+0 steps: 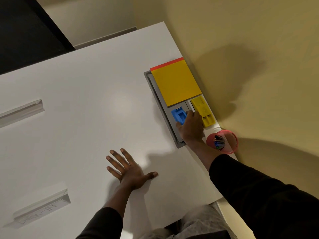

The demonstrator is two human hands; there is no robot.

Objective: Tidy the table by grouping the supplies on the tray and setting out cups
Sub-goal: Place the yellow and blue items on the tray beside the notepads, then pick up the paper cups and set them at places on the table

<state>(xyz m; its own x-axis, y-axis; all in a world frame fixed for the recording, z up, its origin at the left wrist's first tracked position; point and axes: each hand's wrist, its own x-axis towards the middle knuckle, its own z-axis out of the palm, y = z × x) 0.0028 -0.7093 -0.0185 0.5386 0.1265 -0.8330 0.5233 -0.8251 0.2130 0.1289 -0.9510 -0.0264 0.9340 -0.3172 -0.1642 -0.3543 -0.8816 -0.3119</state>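
A grey tray (151,87) lies at the table's right edge. On its far part rests a yellow pad with a red strip (176,83). A blue tape dispenser (178,115) sits on the tray's near part, and my right hand (191,127) grips its near end. Right of it lies a yellow stapler-like block (203,111). A red mesh cup (224,142) holding pens stands beside my right wrist, just off the tray's near end. My left hand (128,169) lies flat on the white table, fingers spread, holding nothing.
Two folded white paper name tents lie on the table's left side, one far (22,111) and one near (43,207) with writing on it. The table's right edge runs beside a beige wall. A dark area lies beyond the far left corner.
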